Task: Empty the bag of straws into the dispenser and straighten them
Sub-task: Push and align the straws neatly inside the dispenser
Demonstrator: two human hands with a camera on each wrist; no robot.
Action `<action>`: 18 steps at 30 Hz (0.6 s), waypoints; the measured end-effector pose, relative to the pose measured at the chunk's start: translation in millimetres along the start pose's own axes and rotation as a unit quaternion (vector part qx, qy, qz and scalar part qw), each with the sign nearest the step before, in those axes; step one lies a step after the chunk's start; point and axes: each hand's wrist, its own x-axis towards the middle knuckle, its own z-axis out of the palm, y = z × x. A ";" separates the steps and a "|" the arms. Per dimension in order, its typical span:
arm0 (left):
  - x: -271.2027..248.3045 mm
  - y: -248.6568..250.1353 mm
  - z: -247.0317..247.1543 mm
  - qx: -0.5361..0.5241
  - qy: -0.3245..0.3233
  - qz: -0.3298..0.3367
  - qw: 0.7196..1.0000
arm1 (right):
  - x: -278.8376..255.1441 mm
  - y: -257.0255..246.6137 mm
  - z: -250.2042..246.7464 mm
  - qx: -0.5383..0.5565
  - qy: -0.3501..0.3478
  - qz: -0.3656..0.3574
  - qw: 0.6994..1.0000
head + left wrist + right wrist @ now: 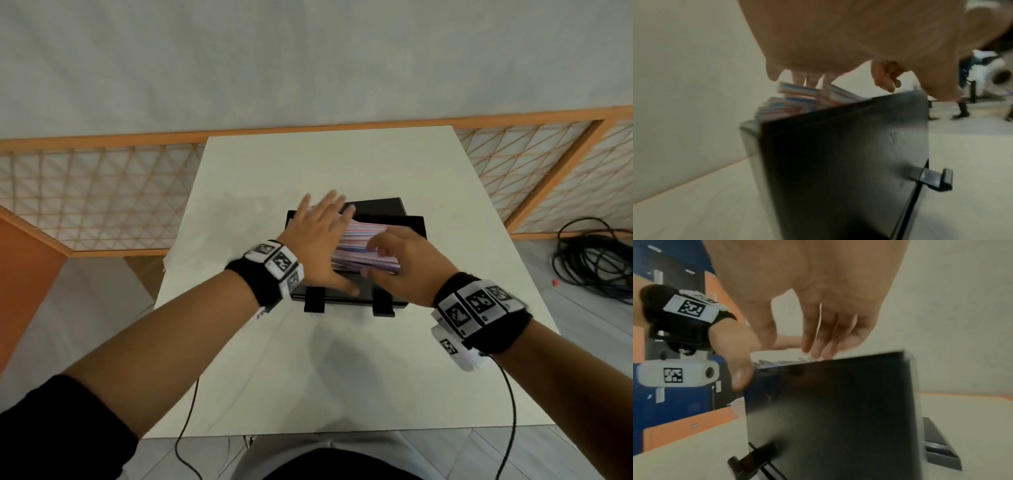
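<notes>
A black dispenser (342, 298) stands in the middle of the white table (308, 377), with a heap of pink, blue and white wrapped straws (363, 246) in its top. My left hand (318, 236) lies flat on the straws' left end with fingers spread, its thumb down the front wall. My right hand (400, 263) touches the right end of the straws with bent fingers. In the left wrist view the straws (797, 97) stick out unevenly above the dispenser (838, 154). In the right wrist view my fingertips (813, 350) rest on the straws (781, 361). What looks like clear plastic (736, 407) lies by the table's left edge.
A black lid panel (376, 205) lies behind the dispenser. Two black feet (314, 301) jut out at its front. Wooden lattice screens (85, 192) stand left and right of the table. A coil of black cable (596, 263) lies on the floor at the right.
</notes>
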 end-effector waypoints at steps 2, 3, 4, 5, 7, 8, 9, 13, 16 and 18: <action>8.6 8.1 9.9 0.061 -0.042 0.012 0.997 | 1.5 -6.9 -3.2 -0.029 -0.130 0.006 0.991; 12.4 9.4 14.2 0.063 -0.044 0.006 0.997 | 2.8 -9.8 -2.2 -0.064 -0.176 0.011 0.982; 15.0 10.1 16.7 0.061 -0.036 0.001 0.997 | 4.0 -11.8 0.9 -0.090 -0.203 0.016 0.975; 16.5 10.4 18.5 0.061 -0.024 -0.001 0.998 | 5.2 -13.4 4.5 -0.107 -0.222 0.025 0.969; 16.4 11.3 19.7 0.062 -0.008 0.001 0.998 | 7.1 -14.1 12.2 -0.131 -0.257 0.044 0.956; 15.4 11.6 20.0 0.059 -0.004 0.002 0.998 | 8.2 -14.0 15.5 -0.139 -0.272 0.054 0.951; 14.2 11.8 20.7 0.053 -0.001 0.002 0.999 | 9.8 -14.4 17.1 -0.141 -0.284 0.062 0.947; 12.0 9.9 25.4 0.016 0.017 -0.004 1.000 | 21.8 -17.9 14.8 -0.085 -0.305 0.085 0.945; 11.7 9.4 28.1 -0.004 0.026 -0.007 1.000 | 30.6 -17.4 16.1 -0.052 -0.316 0.108 0.941; 11.3 9.4 28.4 -0.018 0.034 -0.010 0.999 | 34.1 -17.0 19.9 -0.020 -0.310 0.121 0.943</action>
